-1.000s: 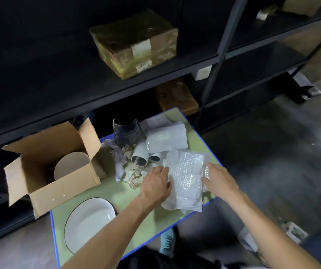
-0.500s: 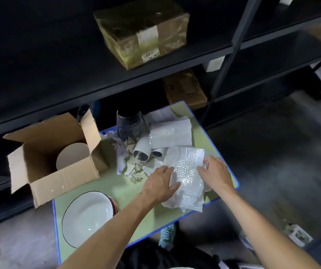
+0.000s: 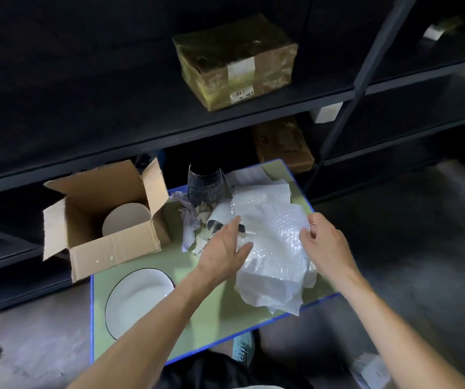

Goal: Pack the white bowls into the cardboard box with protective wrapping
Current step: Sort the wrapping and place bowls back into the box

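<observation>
Bubble wrap sheet (image 3: 277, 256) first: it has opened out since a second ago. Back then it lay bunched and narrow under my palms; now it is spread wider between them. My right hand (image 3: 326, 245) was flat beside it and has come onto the right edge, fingers curled and pinching the film. My left hand (image 3: 222, 251) has loosened, and its fingers lie straight and spread on the left edge, clamping nothing. I'd say the sheet is nearly ready to take a bowl.

The sheet's long axis runs from far to near. The far end lies up by the wrap rolls (image 3: 262, 196), and the ragged near end reaches the table's blue edge.

The white bowl (image 3: 138, 301) that needs wrapping hasn't moved. It sits mouth up on the green table (image 3: 211, 313), near my left forearm and apart from the sheet. Being round, it has no long axis to speak of.

A second bowl (image 3: 126, 221) stays tipped up inside the cardboard box (image 3: 113, 255), whose flaps stand open at the table's far-left corner. Above, a taped parcel (image 3: 236, 63) sits on the dark shelving.
</observation>
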Motion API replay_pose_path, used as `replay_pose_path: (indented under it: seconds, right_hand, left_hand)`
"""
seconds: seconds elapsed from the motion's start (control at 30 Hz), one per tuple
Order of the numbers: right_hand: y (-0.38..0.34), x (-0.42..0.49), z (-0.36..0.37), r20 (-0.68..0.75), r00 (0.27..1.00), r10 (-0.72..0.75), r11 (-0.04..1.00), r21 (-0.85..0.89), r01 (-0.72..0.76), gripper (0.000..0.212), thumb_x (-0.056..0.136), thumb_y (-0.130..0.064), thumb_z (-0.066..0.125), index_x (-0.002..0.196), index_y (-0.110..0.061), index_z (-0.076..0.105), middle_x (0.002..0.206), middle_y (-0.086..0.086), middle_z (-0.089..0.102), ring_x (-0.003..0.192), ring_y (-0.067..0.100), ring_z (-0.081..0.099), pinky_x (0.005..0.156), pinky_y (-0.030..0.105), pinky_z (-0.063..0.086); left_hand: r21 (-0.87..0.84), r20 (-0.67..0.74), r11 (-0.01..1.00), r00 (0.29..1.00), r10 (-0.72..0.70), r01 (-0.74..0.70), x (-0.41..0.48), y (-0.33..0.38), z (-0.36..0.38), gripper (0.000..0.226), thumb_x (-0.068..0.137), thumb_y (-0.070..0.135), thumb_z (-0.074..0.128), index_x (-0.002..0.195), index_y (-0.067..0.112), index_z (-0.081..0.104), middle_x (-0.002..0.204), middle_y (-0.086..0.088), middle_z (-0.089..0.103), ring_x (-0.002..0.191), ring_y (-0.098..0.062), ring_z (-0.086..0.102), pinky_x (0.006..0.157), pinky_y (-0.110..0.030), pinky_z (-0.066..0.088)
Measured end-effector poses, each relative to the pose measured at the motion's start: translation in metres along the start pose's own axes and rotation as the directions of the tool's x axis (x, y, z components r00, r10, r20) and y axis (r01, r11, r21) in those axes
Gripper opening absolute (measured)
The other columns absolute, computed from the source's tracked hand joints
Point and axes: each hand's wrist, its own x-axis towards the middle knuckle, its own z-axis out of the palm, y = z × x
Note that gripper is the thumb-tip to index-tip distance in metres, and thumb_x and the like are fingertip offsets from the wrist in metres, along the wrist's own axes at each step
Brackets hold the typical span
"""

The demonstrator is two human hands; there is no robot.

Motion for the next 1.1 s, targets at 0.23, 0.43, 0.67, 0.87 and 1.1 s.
replay_pose_path:
  seconds: [0.23, 0.43, 0.67, 0.87, 1.1]
  right_hand:
    - [-0.039, 0.002, 0.007, 0.12, 0.985, -0.123, 0.981, 0.167, 0.103, 0.014, 0.097, -0.02, 0.05, 0.086, -0.027, 0.055, 0.056, -0.013, 0.04, 0.056, 0.009, 0.037, 0.059, 0.031, 0.034]
    - [-0.069, -0.007, 0.035, 0.272, 0.944, -0.189, 0.941, 0.326, 0.094, 0.032, 0.095, -0.029, 0.063, 0.073, -0.011, 0.047, 0.06, -0.008, 0.039, 0.055, 0.008, 0.035, 0.054, 0.023, 0.028]
    - [-0.106, -0.025, 0.075, 0.374, 0.916, -0.148, 0.971, 0.231, 0.062, 0.017, 0.095, -0.025, 0.061, 0.099, -0.009, 0.065, 0.099, 0.011, 0.071, 0.094, 0.028, 0.067, 0.087, 0.044, 0.052]
    - [-0.131, -0.042, 0.092, 0.338, 0.927, -0.164, 0.979, 0.168, 0.112, 0.011, 0.1, -0.024, 0.056, 0.091, -0.021, 0.062, 0.097, -0.001, 0.068, 0.088, 0.015, 0.061, 0.07, 0.028, 0.044]
    - [-0.146, -0.066, 0.101, 0.26, 0.953, -0.158, 0.986, 0.097, 0.137, 0.012, 0.102, -0.024, 0.051, 0.096, -0.021, 0.061, 0.092, -0.004, 0.063, 0.095, 0.03, 0.062, 0.08, 0.039, 0.049]
  left_hand:
    - [-0.276, -0.183, 0.953, 0.966, -0.182, 0.127, -0.022, -0.007, -0.04, 0.042, 0.094, 0.028, 0.062, 0.132, 0.023, 0.045, 0.089, 0.0, 0.061, 0.082, -0.019, 0.058, 0.075, -0.034, 0.046]
    - [-0.33, -0.242, 0.919, 0.922, -0.303, 0.216, -0.056, -0.043, -0.064, 0.013, 0.091, 0.03, 0.064, 0.103, 0.029, 0.06, 0.081, 0.006, 0.065, 0.073, -0.016, 0.06, 0.061, -0.031, 0.045]
    - [-0.399, -0.301, 0.89, 0.885, -0.354, 0.221, -0.097, -0.074, -0.084, 0.008, 0.092, 0.022, 0.059, 0.092, 0.029, 0.063, 0.078, 0.006, 0.069, 0.075, -0.015, 0.064, 0.071, -0.037, 0.053]
    - [-0.119, -0.388, 0.933, 0.849, -0.359, 0.34, -0.137, -0.115, -0.096, 0.017, 0.095, 0.025, 0.059, 0.109, 0.018, 0.065, 0.1, 0.003, 0.063, 0.086, -0.018, 0.06, 0.069, -0.028, 0.041]
    - [-0.002, -0.308, 0.901, 0.857, -0.413, 0.434, -0.156, -0.148, -0.09, 0.022, 0.093, 0.024, 0.057, 0.115, 0.017, 0.057, 0.115, 0.0, 0.054, 0.083, -0.021, 0.052, 0.067, -0.03, 0.035]
